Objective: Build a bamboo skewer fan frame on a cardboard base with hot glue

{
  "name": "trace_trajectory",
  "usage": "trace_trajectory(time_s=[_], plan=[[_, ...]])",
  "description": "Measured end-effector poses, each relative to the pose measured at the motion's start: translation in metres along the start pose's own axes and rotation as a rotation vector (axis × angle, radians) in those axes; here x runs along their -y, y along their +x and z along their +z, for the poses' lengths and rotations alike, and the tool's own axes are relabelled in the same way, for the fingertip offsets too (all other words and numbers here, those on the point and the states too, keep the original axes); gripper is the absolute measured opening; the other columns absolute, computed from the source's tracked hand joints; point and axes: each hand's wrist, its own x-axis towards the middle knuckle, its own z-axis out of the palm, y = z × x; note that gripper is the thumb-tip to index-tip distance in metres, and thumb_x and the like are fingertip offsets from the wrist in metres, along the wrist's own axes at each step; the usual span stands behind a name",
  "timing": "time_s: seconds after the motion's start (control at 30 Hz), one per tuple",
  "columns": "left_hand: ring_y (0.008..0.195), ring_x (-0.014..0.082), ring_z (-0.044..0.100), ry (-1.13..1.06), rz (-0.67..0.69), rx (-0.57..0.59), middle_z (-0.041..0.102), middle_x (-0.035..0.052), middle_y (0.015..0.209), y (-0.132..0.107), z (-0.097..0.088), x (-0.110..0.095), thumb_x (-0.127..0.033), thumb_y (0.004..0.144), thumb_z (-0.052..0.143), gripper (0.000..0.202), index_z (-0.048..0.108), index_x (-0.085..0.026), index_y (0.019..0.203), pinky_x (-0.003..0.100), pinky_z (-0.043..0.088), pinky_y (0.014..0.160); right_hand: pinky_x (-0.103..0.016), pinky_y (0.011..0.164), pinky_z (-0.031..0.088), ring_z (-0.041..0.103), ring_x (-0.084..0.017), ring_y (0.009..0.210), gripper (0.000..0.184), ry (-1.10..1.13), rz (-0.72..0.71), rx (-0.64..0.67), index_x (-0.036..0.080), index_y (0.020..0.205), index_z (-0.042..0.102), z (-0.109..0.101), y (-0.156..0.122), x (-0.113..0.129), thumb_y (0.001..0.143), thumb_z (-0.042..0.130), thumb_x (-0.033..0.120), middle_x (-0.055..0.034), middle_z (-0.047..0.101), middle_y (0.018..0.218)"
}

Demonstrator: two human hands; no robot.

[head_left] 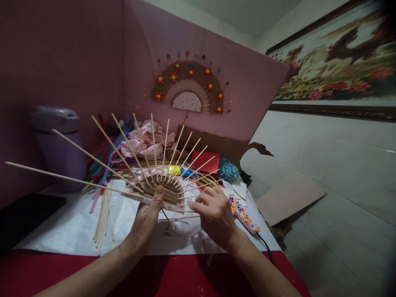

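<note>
Skewer fan [163, 190]: a half-round base wound with brown cord, from which pale wooden skewers spread out like spokes, the ones on the left far longer than those on the right. It is held up just above the tabletop [173, 276], in front of the person. The left hand [147, 218] grips the base from below, thumb pressed flat on the cord and the other fingers hidden behind. The right hand [215, 216] is at the fan's lower right edge, its fingers curled and drawn together, pinching at the lowest skewers there.

White paper [74, 231] covers the red tabletop under the hands. Loose skewers [103, 218] lie on it to the left, and a flower-patterned glue gun [243, 214] lies just beside the right hand. Further back are coloured pipe cleaners [105, 161], a crumpled pink bag [145, 138], a red card [206, 161] and blue yarn [228, 169]. A purple container [58, 144] stands at the left.

A pink board [247, 82] behind carries a finished fan [190, 88] with red flowers. To the right, a cardboard sheet [289, 198] lies on the pale floor [340, 165], below a framed picture [337, 57] on the wall.
</note>
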Motion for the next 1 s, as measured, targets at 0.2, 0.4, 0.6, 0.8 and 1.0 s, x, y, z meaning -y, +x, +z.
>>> trace_trajectory(time_s=[0.2,0.4,0.6,0.8,1.0], plan=[[0.091,0.0282,0.063,0.027,-0.046,0.044,0.070,0.0066,0.067,0.000,-0.001,0.001,-0.054,0.059,0.070,0.039,0.066,-0.017,0.066,0.036,0.043,0.088,-0.031,0.065,0.027,0.042,-0.015,0.066,0.021,-0.002,-0.002,0.002,0.021,0.076,0.067,0.000,0.000,-0.001,0.077,0.053,0.006,-0.0017,0.057,0.060],[0.096,0.0284,0.062,0.003,-0.054,0.091,0.072,0.0085,0.078,0.003,-0.003,0.007,-0.059,0.060,0.067,0.045,0.068,-0.016,0.074,0.037,0.042,0.091,-0.031,0.065,0.027,0.042,-0.015,0.067,0.022,-0.008,0.002,0.015,0.021,0.078,0.068,0.000,-0.001,-0.001,0.077,0.052,0.006,-0.0014,0.057,0.060],[0.105,0.0285,0.059,0.038,-0.060,0.111,0.073,0.0080,0.088,0.003,-0.005,0.008,-0.057,0.067,0.063,0.045,0.069,-0.016,0.084,0.036,0.041,0.093,-0.032,0.065,0.027,0.041,-0.015,0.067,0.022,-0.007,0.000,0.016,0.022,0.078,0.067,0.000,-0.001,-0.001,0.078,0.051,0.007,-0.0011,0.056,0.060],[0.100,0.0284,0.061,0.013,-0.044,0.097,0.073,0.0098,0.086,0.004,-0.003,0.009,-0.061,0.063,0.064,0.051,0.069,-0.014,0.082,0.036,0.043,0.091,-0.032,0.065,0.027,0.041,-0.015,0.066,0.022,0.003,-0.001,0.016,0.021,0.079,0.067,-0.001,-0.001,-0.001,0.078,0.051,0.006,-0.0015,0.057,0.061],[0.103,0.0271,0.060,-0.016,-0.001,0.120,0.072,0.0102,0.095,0.004,-0.001,0.009,-0.057,0.066,0.063,0.049,0.069,-0.014,0.087,0.037,0.038,0.097,-0.032,0.065,0.027,0.042,-0.015,0.067,0.021,0.004,0.002,0.013,0.021,0.078,0.067,-0.001,-0.001,-0.002,0.077,0.052,0.006,-0.0016,0.058,0.061]])
